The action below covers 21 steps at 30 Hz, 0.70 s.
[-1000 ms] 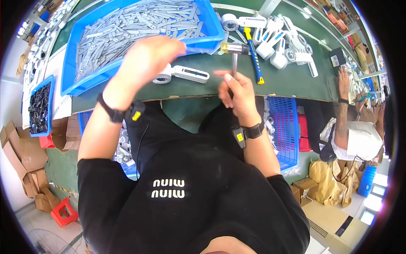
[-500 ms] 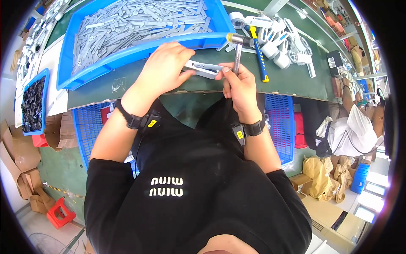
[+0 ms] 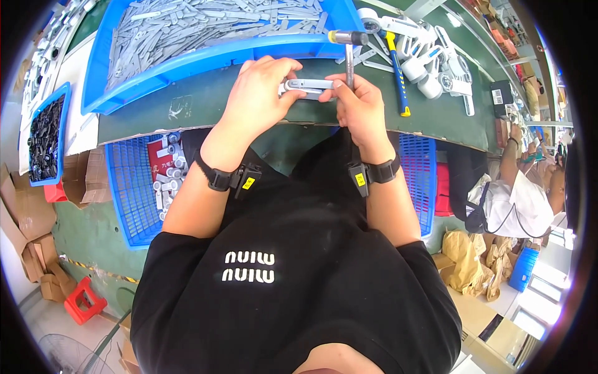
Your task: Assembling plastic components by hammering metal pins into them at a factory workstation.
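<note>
Over the front edge of the bench, my left hand (image 3: 256,93) is closed on one end of a long light-grey plastic part (image 3: 311,83), with a second strip showing just below it. The thumb and fingers of my right hand (image 3: 362,107) pinch the part's other end. That same hand also keeps hold of a small hammer (image 3: 350,59), its metal shaft upright between the fingers. The hammer's head, yellow at one end and black at the other, points sideways above the hand. Inside my left hand, the end of the part is hidden.
A blue tray (image 3: 193,70) full of grey strips lies behind my hands. To the right are a yellow-and-blue-handled hammer (image 3: 397,75) and several white round-ended parts (image 3: 430,86). A blue bin (image 3: 45,181) of black pieces sits left; a blue basket (image 3: 134,206) of white parts stands below the bench.
Both hands have shifted slightly right and up in the picture. The grey part has turned from slanting to nearly level. The white parts in the lower left basket have come into view.
</note>
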Motion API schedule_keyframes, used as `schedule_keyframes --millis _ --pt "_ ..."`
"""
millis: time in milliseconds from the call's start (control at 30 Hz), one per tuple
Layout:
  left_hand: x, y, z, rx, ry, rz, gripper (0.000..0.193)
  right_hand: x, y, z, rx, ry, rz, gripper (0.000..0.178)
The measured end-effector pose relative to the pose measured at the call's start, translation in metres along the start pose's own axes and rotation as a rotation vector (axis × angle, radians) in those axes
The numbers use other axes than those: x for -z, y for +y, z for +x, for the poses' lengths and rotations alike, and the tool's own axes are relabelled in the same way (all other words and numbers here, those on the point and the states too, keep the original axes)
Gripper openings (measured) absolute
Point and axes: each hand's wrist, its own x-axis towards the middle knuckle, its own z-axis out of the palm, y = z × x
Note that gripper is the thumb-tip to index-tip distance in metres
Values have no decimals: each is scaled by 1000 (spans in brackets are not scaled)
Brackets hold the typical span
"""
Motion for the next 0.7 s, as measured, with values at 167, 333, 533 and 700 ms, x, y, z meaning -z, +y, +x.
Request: schedule_keyframes --millis 167,333,533,700 --pt "-1 1 -6 -3 16 2 38 0 -1 -1 -40 3 -64 19" --pt "-6 -4 -8 -84 83 32 33 4 -4 1 -38 -1 -194 19" --pt "-10 -11 -10 -211 168 57 19 7 -3 4 87 7 -451 21" --pt "-11 -9 -11 -218 166 63 16 9 1 3 158 54 -596 26"
